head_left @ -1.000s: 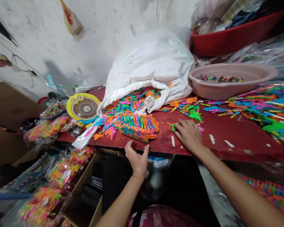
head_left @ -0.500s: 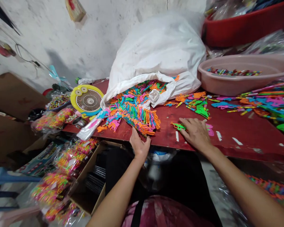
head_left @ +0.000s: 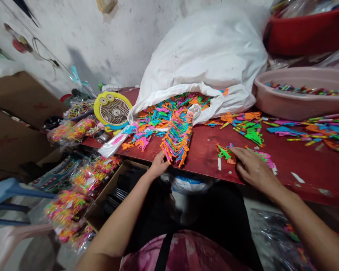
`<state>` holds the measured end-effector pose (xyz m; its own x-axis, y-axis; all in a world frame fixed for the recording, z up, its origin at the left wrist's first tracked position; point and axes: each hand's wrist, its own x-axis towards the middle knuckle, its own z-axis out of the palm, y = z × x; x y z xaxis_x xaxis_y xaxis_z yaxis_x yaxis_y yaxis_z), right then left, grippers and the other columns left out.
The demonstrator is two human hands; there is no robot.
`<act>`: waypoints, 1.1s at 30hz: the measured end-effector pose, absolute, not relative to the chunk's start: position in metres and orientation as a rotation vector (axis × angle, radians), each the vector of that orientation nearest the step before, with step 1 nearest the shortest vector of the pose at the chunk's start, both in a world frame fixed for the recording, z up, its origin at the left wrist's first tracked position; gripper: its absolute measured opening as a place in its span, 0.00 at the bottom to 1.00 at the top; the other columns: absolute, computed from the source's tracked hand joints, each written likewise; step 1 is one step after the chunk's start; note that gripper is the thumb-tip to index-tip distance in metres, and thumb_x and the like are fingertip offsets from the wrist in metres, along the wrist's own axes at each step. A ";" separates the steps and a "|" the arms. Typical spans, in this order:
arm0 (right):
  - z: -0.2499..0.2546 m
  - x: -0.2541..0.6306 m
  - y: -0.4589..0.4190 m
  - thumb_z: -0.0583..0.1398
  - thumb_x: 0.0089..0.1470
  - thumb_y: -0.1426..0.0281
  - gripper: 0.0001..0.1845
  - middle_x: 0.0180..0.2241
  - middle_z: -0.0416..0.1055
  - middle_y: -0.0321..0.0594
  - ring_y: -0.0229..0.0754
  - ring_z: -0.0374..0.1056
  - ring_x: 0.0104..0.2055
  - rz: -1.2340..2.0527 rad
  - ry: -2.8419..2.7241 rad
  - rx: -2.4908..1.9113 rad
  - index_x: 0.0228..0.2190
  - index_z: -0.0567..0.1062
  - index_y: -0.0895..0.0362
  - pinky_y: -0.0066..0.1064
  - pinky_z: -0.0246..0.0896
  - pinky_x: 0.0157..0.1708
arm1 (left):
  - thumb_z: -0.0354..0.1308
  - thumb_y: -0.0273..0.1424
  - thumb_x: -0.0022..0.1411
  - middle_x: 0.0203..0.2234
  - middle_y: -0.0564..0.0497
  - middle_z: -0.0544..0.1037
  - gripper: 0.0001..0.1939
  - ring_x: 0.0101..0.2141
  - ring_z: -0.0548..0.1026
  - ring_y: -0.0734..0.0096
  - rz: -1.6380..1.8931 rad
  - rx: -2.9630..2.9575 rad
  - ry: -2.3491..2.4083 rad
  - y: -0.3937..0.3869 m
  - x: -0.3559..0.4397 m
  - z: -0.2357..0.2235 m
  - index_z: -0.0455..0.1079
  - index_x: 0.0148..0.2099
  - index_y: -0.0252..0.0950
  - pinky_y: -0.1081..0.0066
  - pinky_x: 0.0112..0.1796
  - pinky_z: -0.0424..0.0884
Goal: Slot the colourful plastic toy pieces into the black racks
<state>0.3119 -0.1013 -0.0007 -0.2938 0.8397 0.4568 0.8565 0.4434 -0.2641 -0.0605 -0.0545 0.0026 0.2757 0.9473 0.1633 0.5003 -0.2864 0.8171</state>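
My left hand [head_left: 159, 164] grips the near end of a stacked row of small coloured plastic toy pieces [head_left: 178, 136] at the front edge of the red table [head_left: 206, 165]. The row now lies lengthwise, pointing away from me toward the white sack [head_left: 209, 56]. More pieces spill from the sack's mouth [head_left: 169, 109]. My right hand [head_left: 252, 169] lies flat, fingers spread, over a few loose green and pink pieces [head_left: 226, 153] on the table to the right.
A yellow round fan [head_left: 113, 110] stands at the table's left. A pink basin [head_left: 299, 98] holds small coloured bits; a red basin [head_left: 307, 32] sits behind it. More toy pieces [head_left: 322, 130] cover the right side. Bagged toys [head_left: 70, 188] and a cardboard box [head_left: 113, 195] lie below left.
My left hand rose to the table edge, took hold of the stacked row and swung it from crosswise to lengthwise. My right hand slid right over the loose pieces. The camera turned left.
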 end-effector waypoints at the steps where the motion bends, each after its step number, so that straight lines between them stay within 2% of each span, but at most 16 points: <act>1: 0.000 0.312 -0.101 0.50 0.57 0.73 0.27 0.53 0.71 0.52 0.53 0.66 0.54 -0.074 -2.167 -1.437 0.58 0.68 0.57 0.47 0.61 0.54 | 0.60 0.35 0.58 0.43 0.46 0.80 0.18 0.49 0.76 0.58 0.840 1.907 1.272 -0.047 -0.061 0.006 0.74 0.49 0.34 0.59 0.52 0.72; 5: 0.003 0.310 -0.099 0.48 0.61 0.73 0.22 0.44 0.74 0.52 0.52 0.67 0.45 -0.219 -2.205 -1.548 0.50 0.74 0.60 0.44 0.63 0.47 | 0.64 0.35 0.55 0.40 0.49 0.82 0.16 0.45 0.77 0.61 0.725 1.953 1.210 -0.016 -0.059 0.017 0.77 0.45 0.34 0.62 0.51 0.74; 10: 0.008 0.305 -0.100 0.48 0.60 0.75 0.23 0.38 0.73 0.51 0.51 0.67 0.40 -0.303 -2.225 -1.654 0.51 0.74 0.61 0.41 0.63 0.41 | 0.63 0.31 0.54 0.40 0.50 0.82 0.14 0.45 0.77 0.62 0.708 2.030 1.218 0.012 -0.052 0.014 0.78 0.44 0.33 0.64 0.51 0.73; 15: 0.013 0.307 -0.103 0.50 0.59 0.72 0.21 0.35 0.73 0.49 0.50 0.69 0.38 -0.206 -2.194 -1.683 0.50 0.75 0.60 0.40 0.64 0.38 | 0.63 0.29 0.53 0.46 0.49 0.80 0.14 0.50 0.75 0.61 0.866 2.089 1.297 0.011 -0.058 0.004 0.78 0.44 0.37 0.60 0.55 0.69; 19: 0.015 0.304 -0.110 0.54 0.57 0.65 0.22 0.42 0.76 0.49 0.52 0.71 0.43 0.105 -1.995 -1.573 0.50 0.75 0.58 0.41 0.65 0.42 | 0.62 0.28 0.57 0.49 0.43 0.79 0.14 0.52 0.73 0.57 1.069 2.054 1.445 -0.019 -0.069 -0.006 0.77 0.47 0.37 0.53 0.57 0.66; 21: 0.016 0.294 -0.116 0.57 0.56 0.61 0.23 0.44 0.77 0.47 0.50 0.72 0.44 0.378 -1.845 -1.546 0.50 0.75 0.56 0.39 0.66 0.42 | 0.60 0.29 0.61 0.47 0.41 0.79 0.13 0.50 0.74 0.58 1.198 2.014 1.528 -0.043 -0.070 -0.013 0.76 0.48 0.35 0.54 0.54 0.68; 25: 0.023 0.264 -0.126 0.64 0.49 0.56 0.25 0.36 0.79 0.43 0.45 0.72 0.34 0.975 -1.536 -1.487 0.47 0.76 0.56 0.34 0.66 0.32 | 0.56 0.29 0.66 0.36 0.47 0.79 0.08 0.40 0.75 0.65 1.561 2.028 1.600 -0.100 -0.053 -0.021 0.76 0.44 0.38 0.62 0.46 0.71; 29: 0.030 0.234 -0.132 0.68 0.42 0.56 0.27 0.28 0.77 0.40 0.41 0.70 0.29 1.288 -1.335 -1.426 0.42 0.76 0.58 0.28 0.60 0.24 | 0.55 0.27 0.67 0.36 0.46 0.79 0.10 0.39 0.74 0.67 1.531 2.157 1.349 -0.139 -0.021 -0.017 0.76 0.48 0.37 0.66 0.43 0.71; 31: 0.033 0.223 -0.136 0.70 0.41 0.57 0.29 0.29 0.77 0.41 0.40 0.70 0.29 1.390 -1.273 -1.399 0.43 0.76 0.59 0.26 0.59 0.23 | 0.57 0.30 0.66 0.37 0.45 0.78 0.11 0.40 0.75 0.66 1.456 2.083 1.290 -0.148 -0.006 -0.013 0.76 0.48 0.36 0.66 0.44 0.71; 33: 0.033 0.213 -0.140 0.71 0.41 0.57 0.32 0.33 0.78 0.43 0.40 0.70 0.30 1.460 -1.224 -1.361 0.46 0.75 0.59 0.25 0.58 0.24 | 0.59 0.34 0.65 0.35 0.46 0.77 0.11 0.36 0.74 0.68 1.360 1.838 1.272 -0.154 0.007 -0.010 0.77 0.46 0.35 0.69 0.39 0.71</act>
